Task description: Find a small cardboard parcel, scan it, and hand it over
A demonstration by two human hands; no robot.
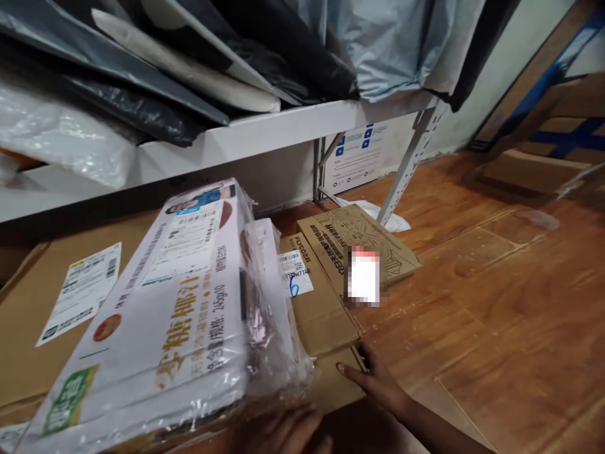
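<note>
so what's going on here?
A person is handling boxes beside a shelf. Right hand grips the edge of a low cardboard box. Left hand is blurred near a white plastic-wrapped box; contact unclear. Bagged parcels sit on the shelf above.

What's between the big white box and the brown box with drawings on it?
In the head view, a smaller plastic-wrapped package comes first, then the brown FLYCO box.

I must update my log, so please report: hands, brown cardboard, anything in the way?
Right hand at brown cardboard's near corner. Left hand low, blurred, contact unclear. Clear-wrapped package tight against the cardboards' left side in view.
</note>
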